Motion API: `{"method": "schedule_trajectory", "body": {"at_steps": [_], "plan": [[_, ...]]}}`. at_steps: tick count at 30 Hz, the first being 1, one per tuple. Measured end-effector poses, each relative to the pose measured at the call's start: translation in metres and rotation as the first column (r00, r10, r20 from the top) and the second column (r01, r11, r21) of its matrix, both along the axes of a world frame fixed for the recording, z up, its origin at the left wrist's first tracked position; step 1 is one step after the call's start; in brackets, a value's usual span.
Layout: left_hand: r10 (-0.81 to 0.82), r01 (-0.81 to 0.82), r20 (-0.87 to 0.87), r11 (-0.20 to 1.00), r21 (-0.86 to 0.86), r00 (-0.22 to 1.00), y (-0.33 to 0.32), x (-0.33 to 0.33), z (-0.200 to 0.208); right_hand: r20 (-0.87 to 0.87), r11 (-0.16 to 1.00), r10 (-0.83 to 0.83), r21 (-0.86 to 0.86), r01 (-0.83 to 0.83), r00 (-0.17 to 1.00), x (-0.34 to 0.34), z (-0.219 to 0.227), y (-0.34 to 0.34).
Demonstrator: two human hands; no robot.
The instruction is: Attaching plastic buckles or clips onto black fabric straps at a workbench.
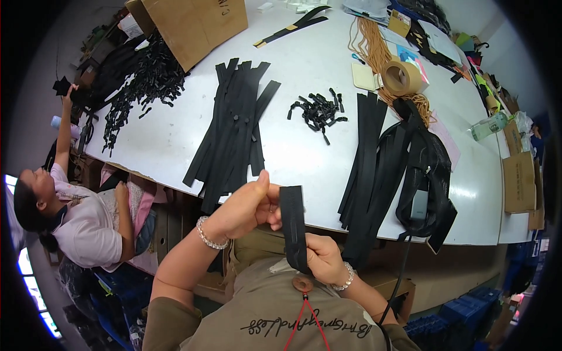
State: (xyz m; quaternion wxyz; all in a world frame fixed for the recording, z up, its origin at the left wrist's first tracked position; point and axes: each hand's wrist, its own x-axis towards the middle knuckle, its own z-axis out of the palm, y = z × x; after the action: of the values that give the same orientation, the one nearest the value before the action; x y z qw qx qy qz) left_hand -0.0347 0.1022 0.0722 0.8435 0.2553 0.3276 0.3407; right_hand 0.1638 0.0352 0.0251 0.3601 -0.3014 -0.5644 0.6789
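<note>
Between my hands a black zipper [294, 225] stands roughly upright above the near table edge. My right hand [325, 260] grips its lower part from the right side. On the other side, my left hand [257, 205] is closed with its thumb raised and fingertips at the strip's upper left edge; part of that grip is hidden. A fanned pile of black zippers [234, 126] lies ahead to the left. More long black strips [369, 158] hang over the table edge at right. Small black zipper pulls [319, 113] form a loose heap between these piles.
A cardboard box [196, 29] and a large spread of black pulls [152, 76] occupy the far left. At right are a black mesh bag [424, 175], a tape roll [401, 78], tan cords [372, 44] and a bottle [490, 126]. A co-worker [88, 225] sits at left, reaching out.
</note>
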Motion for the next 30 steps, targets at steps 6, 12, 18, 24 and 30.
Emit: {"method": "schedule_trajectory", "body": {"at_steps": [6, 12, 18, 24, 30], "plan": [[0.045, 0.086, -0.341, 0.929, 0.36, 0.939, -0.014, 0.011, 0.004, -0.045, 0.987, -0.072, -0.15, 0.064, 0.996, -0.003, -0.015, -0.007], [0.152, 0.007, -0.359, 0.914, 0.406, 0.921, -0.019, 0.017, -0.005, -0.063, 0.985, -0.096, -0.152, 0.085, 0.993, -0.005, -0.019, -0.009], [0.243, -0.116, -0.342, 0.929, 0.351, 0.908, -0.019, 0.026, -0.029, -0.066, 0.975, -0.15, -0.175, 0.136, 0.987, -0.009, -0.018, -0.004], [0.369, -0.29, -0.3, 0.916, 0.278, 0.88, -0.016, 0.033, -0.042, 0.01, 0.989, -0.145, 0.013, 0.144, 0.989, -0.009, -0.017, 0.003], [0.478, -0.437, -0.196, 0.872, 0.219, 0.856, -0.008, 0.032, -0.058, 0.117, 0.968, -0.007, 0.25, -0.023, 0.993, -0.005, -0.007, 0.014]]}}
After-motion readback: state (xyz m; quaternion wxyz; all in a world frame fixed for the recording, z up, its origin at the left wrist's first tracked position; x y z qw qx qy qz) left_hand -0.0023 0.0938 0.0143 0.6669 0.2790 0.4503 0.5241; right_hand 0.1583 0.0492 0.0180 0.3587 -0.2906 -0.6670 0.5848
